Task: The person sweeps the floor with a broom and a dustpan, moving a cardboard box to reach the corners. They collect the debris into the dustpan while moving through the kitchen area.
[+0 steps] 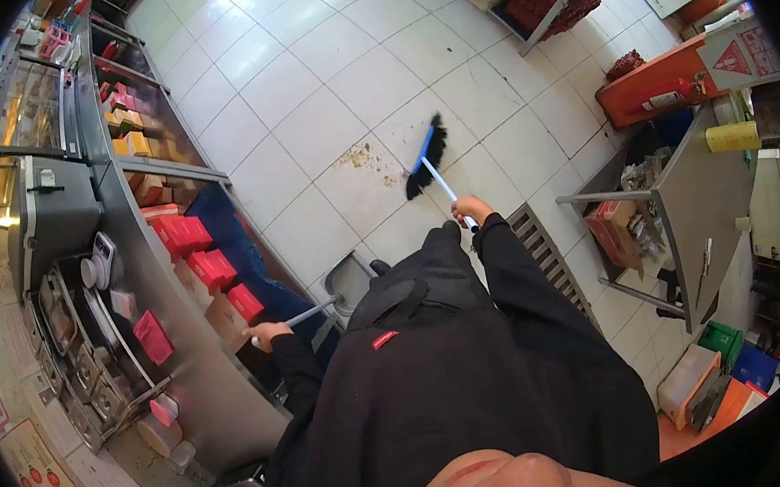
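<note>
My right hand (pixel 472 209) is wrapped round the white handle of a broom (pixel 423 159) with a blue head and black bristles. The bristles rest on the tiled floor, just right of a patch of brown crumbs (pixel 361 158). My left hand (pixel 268 334) grips the pale handle of a grey dustpan (pixel 349 280), which lies at floor level close to my feet. Dustpan and crumbs are apart, with bare tile between them. My legs and apron hide part of the floor near the pan.
A steel counter (pixel 229 415) with red and yellow boxes on its shelves runs along my left. On the right stand a steel table (pixel 716 206), a floor grate (pixel 549 262) and a fire extinguisher (pixel 671 94). A rack (pixel 564 10) stands at the back.
</note>
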A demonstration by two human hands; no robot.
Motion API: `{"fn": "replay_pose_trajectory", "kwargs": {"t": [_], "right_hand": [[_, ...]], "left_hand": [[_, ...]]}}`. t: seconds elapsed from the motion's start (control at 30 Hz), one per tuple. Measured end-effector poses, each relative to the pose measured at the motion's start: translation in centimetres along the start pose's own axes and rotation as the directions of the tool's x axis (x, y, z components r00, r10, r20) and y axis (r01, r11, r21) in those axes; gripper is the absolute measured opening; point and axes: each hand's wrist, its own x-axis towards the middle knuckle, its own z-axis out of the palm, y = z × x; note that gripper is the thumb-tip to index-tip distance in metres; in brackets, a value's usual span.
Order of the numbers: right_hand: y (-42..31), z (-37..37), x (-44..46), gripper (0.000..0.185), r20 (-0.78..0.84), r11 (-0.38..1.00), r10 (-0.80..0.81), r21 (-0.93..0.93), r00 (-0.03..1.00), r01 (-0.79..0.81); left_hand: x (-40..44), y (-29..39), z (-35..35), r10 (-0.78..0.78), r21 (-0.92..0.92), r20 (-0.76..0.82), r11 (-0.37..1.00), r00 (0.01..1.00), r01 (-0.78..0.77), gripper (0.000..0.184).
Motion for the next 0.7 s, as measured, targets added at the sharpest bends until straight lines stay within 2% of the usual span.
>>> {"fn": "replay_pose_trajectory", "kwargs": {"t": [0.07,0.1,0.13,0.2,0.23,0.27,0.33,0.4,0.47,0.5,0.57,0.6,0.63,0.67,0.7], "right_hand": [[-1.2,-4.3,0.0,0.02,0.032,0.999,-0.041,-0.029,0.999,0.041],[-2.0,-6.9,-0.6,0.019,0.068,0.995,-0.072,-0.062,0.995,0.076],[-3.2,-9.4,-2.0,0.019,0.029,0.993,-0.039,-0.111,0.999,0.042],[-3.7,-15.6,-3.2,0.017,0.059,0.967,-0.093,-0.234,0.994,0.104],[-4.3,-18.8,-5.0,0.016,0.018,0.968,-0.073,-0.24,0.997,0.076],[-5.4,-21.6,-6.8,0.014,0.004,0.987,0.002,-0.161,1.0,-0.002],[-6.7,-26.6,-8.0,0.009,-0.171,0.965,0.012,-0.258,0.985,-0.056],[-8.4,-29.3,-6.6,0.012,-0.199,0.953,-0.006,-0.298,0.98,-0.055],[-10.1,-30.8,-2.6,0.014,-0.367,0.733,-0.138,-0.662,0.92,-0.155],[-8.6,-32.8,2.9,0.011,0.13,-0.066,-0.261,-0.991,0.957,0.116],[-8.1,-33.8,12.1,0.009,0.266,-0.272,-0.392,-0.948,0.881,0.165],[-10.5,-33.6,13.5,0.01,0.334,-0.328,-0.352,-0.919,0.874,0.219],[-12.8,-33.3,14.9,0.011,0.396,-0.378,-0.31,-0.885,0.864,0.271],[-13.4,-33.0,17.8,0.008,0.484,-0.493,-0.322,-0.819,0.814,0.293],[-15.0,-31.9,19.0,0.002,0.548,-0.516,-0.31,-0.783,0.777,0.346]], "left_hand": [[-0.4,-0.3,0.0,0.003,-0.036,0.005,0.999,1.0,-0.003,0.068],[-1.4,0.1,-0.3,-0.017,-0.135,0.014,0.991,1.0,0.019,0.066],[-2.5,0.1,-0.6,-0.043,-0.233,0.023,0.971,0.999,0.047,0.063],[0.1,-2.1,0.3,0.259,0.094,-0.111,0.964,0.959,-0.25,0.054],[-1.1,-3.3,0.5,0.243,0.093,-0.118,0.968,0.963,-0.233,0.054],[-2.2,-4.1,0.2,0.286,0.276,-0.073,0.926,0.955,-0.257,0.052],[-4.8,-4.1,0.1,0.353,0.589,0.045,0.746,0.935,-0.31,0.049],[-7.0,-2.6,-1.0,0.376,0.818,0.165,0.464,0.912,-0.339,0.045],[-9.0,-1.9,-2.4,0.331,0.935,0.272,0.132,0.903,-0.33,0.042],[-9.8,-2.0,-3.4,0.283,0.948,0.315,-0.042,0.906,-0.317,0.041],[-11.1,-3.1,-5.6,0.149,0.878,0.373,-0.375,0.916,-0.296,0.039],[-11.5,-3.7,-6.4,0.072,0.798,0.388,-0.525,0.919,-0.296,0.038],[-11.8,-4.4,-7.1,0.066,0.807,0.372,-0.515,0.926,-0.287,0.038],[-11.8,-5.2,-7.5,0.052,0.842,0.301,-0.484,0.952,-0.239,0.036],[-11.7,-5.9,-7.9,0.037,0.869,0.23,-0.457,0.972,-0.189,0.035]]}}
